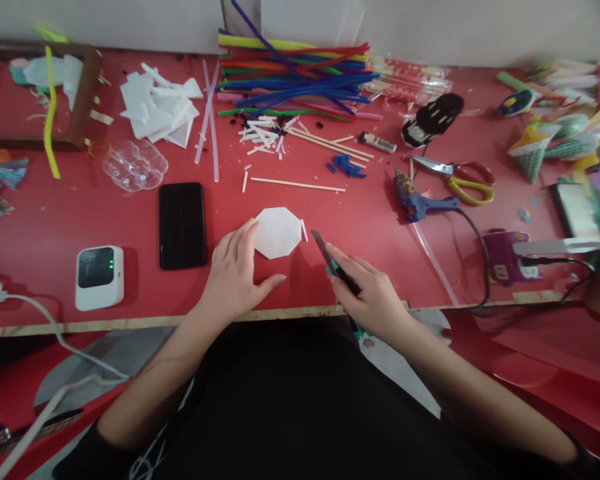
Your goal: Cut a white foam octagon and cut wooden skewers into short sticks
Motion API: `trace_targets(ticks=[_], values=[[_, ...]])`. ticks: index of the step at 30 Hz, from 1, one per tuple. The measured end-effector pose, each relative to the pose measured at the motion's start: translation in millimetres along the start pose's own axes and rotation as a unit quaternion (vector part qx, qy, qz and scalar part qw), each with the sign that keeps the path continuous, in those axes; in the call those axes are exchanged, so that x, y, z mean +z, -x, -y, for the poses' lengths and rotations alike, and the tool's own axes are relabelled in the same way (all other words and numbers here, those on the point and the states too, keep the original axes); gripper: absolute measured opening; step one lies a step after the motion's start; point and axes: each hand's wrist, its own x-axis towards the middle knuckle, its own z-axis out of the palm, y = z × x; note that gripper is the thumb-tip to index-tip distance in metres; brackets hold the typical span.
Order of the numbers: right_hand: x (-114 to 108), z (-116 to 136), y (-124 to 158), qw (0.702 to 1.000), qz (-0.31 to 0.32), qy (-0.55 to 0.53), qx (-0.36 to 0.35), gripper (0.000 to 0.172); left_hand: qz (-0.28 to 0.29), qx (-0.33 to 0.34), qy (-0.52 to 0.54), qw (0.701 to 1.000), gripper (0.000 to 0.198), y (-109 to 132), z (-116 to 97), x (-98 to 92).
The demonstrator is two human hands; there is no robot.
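A white eight-sided piece of paper or card (279, 233) lies flat on the red table. My left hand (235, 267) rests at its left edge, fingertips touching it and thumb spread away. In my right hand (367, 287) is a craft knife (324, 250), its dark blade pointing up and left, a little apart from the white piece. A short white strip (305, 231) lies by the piece's right edge. Beyond it are a thin wooden stick (298, 185) and a shorter stick bit (245, 182).
A black phone (182, 226) and a white device (99, 277) lie left. Colourful pipe cleaners (295, 77) and white scraps (160, 107) are at the back. To the right are a glue gun (420, 202), scissors (460, 179) and a cable (483, 247). The table's front edge (145, 323) is close.
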Motion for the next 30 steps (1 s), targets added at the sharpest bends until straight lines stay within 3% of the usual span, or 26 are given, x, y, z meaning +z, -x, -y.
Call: trace_targets(ticks=[5, 9, 13, 17, 20, 22, 23, 25, 27, 28, 30], values=[[-1.0, -3.1, -2.7, 1.000, -0.010, -0.007, 0.012, 0.054, -0.086, -0.059, 0.032, 0.994, 0.126, 2.1, 5.2, 12.3], [-1.0, -3.7, -4.5, 1.000, -0.016, -0.005, 0.011, 0.054, -0.102, -0.088, 0.034, 0.990, 0.134, -9.4, -1.9, 22.8], [0.4, -2.6, -3.6, 1.000, -0.017, -0.003, 0.007, 0.054, -0.085, -0.093, 0.043, 0.991, 0.123, -21.5, -7.8, 22.8], [1.8, -4.6, -1.2, 0.999, -0.017, -0.016, 0.021, 0.054, -0.116, -0.063, 0.074, 0.989, 0.107, -20.3, -3.6, 17.1], [2.8, -6.6, -0.5, 0.999, -0.021, -0.027, 0.034, 0.054, -0.141, -0.075, 0.180, 0.971, 0.101, -15.9, -2.6, 11.6], [4.1, -7.6, -1.0, 0.998, -0.023, -0.034, 0.043, 0.056, -0.131, -0.138, 0.348, 0.918, 0.097, -15.9, -5.9, 5.8], [5.1, -8.1, -1.5, 0.998, -0.025, -0.040, 0.047, 0.056, -0.109, -0.182, 0.453, 0.866, 0.092, -17.0, -8.5, 1.9], [7.7, -9.9, -3.4, 0.996, -0.031, -0.058, 0.052, 0.057, -0.035, -0.272, 0.646, 0.712, 0.072, -21.0, -14.5, -6.9], [10.5, -13.0, -6.1, 0.993, -0.034, -0.094, 0.070, 0.057, 0.042, -0.314, 0.771, 0.552, 0.074, -25.5, -20.4, -15.1], [11.6, -14.8, -7.7, 0.988, -0.031, -0.124, 0.091, 0.059, 0.057, -0.318, 0.806, 0.496, 0.074, -27.4, -22.9, -18.1], [12.9, -18.0, -10.7, 0.968, -0.016, -0.200, 0.153, 0.064, 0.062, -0.322, 0.845, 0.422, 0.074, -29.9, -26.6, -21.0]])
